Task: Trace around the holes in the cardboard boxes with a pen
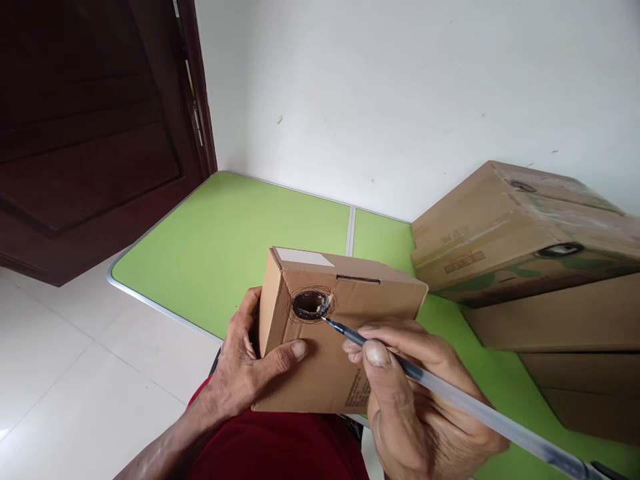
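Observation:
A small brown cardboard box [320, 373] is tilted in front of me, its printed face turned up. Near its upper left is a round hole [311, 305] with a dark, ragged rim and loose pen rings scribbled around it. My left hand [250, 363] grips the box's left side, thumb on the face and fingers behind the edge. Between thumb and fingers of my right hand [415, 393] is a clear-barrelled gel pen [450, 395]. The pen's tip meets the lower right of the hole's rim. A white label and a narrow slot mark the box's top side.
Behind the box spreads a green folding table [240, 227] with a metal edge and a centre seam. Large cardboard boxes [500, 233] are piled at the right against a white wall [375, 100]. A dark wooden door [90, 133] stands at the left above the tiled floor.

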The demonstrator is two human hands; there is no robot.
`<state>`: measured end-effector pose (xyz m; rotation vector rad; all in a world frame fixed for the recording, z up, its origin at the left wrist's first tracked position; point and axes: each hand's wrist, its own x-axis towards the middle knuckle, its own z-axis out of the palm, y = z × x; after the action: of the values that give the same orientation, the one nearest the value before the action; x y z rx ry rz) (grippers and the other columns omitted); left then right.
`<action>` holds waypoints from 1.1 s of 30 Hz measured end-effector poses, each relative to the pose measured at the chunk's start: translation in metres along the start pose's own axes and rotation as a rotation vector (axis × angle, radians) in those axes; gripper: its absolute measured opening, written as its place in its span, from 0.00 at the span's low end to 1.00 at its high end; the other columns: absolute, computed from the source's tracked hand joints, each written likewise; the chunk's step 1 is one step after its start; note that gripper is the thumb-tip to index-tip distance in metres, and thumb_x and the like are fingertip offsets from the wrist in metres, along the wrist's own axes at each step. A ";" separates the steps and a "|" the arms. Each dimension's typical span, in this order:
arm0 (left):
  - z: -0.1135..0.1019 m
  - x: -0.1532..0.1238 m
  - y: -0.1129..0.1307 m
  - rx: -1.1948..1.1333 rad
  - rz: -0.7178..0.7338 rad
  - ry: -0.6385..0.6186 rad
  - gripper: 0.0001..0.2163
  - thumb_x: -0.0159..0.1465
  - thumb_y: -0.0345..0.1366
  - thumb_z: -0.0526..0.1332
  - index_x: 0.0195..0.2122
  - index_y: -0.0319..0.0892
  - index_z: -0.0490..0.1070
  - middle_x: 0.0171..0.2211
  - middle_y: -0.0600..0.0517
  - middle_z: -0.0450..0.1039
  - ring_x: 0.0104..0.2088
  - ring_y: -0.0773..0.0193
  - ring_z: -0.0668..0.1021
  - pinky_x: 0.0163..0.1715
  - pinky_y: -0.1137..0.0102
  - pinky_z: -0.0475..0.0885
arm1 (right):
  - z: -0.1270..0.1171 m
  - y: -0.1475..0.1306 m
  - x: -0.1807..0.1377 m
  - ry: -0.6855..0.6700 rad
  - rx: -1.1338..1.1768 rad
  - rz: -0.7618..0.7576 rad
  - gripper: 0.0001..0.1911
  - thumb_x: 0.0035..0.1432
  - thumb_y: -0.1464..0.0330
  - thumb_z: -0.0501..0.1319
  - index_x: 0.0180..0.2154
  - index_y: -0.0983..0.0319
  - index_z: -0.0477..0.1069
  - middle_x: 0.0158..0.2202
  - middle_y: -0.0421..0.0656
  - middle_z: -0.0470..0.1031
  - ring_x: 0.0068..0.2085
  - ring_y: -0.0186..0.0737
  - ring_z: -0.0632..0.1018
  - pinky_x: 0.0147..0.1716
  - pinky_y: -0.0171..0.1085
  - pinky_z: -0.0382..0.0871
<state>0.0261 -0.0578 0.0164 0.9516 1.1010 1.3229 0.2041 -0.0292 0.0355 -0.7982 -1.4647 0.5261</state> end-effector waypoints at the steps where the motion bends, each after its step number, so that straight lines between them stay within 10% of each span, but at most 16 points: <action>1: 0.000 0.000 0.001 0.012 0.002 0.001 0.26 0.65 0.49 0.77 0.61 0.49 0.74 0.54 0.49 0.81 0.51 0.52 0.83 0.48 0.61 0.82 | 0.001 -0.001 0.000 -0.011 0.008 0.000 0.11 0.68 0.78 0.68 0.47 0.59 0.83 0.37 0.38 0.84 0.35 0.35 0.82 0.32 0.37 0.74; 13: -0.002 0.001 -0.001 0.037 -0.008 -0.017 0.27 0.64 0.50 0.78 0.59 0.46 0.74 0.52 0.47 0.83 0.48 0.53 0.83 0.44 0.64 0.81 | 0.010 -0.004 0.004 -0.036 0.036 -0.026 0.14 0.68 0.79 0.68 0.50 0.59 0.84 0.39 0.41 0.86 0.37 0.38 0.83 0.35 0.39 0.77; 27: -0.022 0.009 -0.014 0.155 0.028 0.187 0.31 0.62 0.53 0.78 0.60 0.45 0.73 0.54 0.45 0.83 0.50 0.48 0.84 0.46 0.61 0.82 | -0.001 0.067 0.027 0.450 0.158 0.208 0.11 0.72 0.59 0.70 0.45 0.60 0.78 0.26 0.36 0.78 0.24 0.38 0.78 0.21 0.35 0.69; 33: -0.030 0.012 -0.007 0.160 0.038 0.307 0.32 0.61 0.55 0.78 0.60 0.44 0.74 0.54 0.44 0.83 0.51 0.48 0.83 0.46 0.62 0.81 | -0.012 0.129 0.017 -0.138 -0.290 0.128 0.12 0.74 0.59 0.65 0.43 0.58 0.84 0.35 0.44 0.83 0.30 0.43 0.81 0.24 0.40 0.74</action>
<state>-0.0021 -0.0487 0.0015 0.9074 1.4469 1.4619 0.2367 0.0650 -0.0484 -1.1072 -1.6479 0.4781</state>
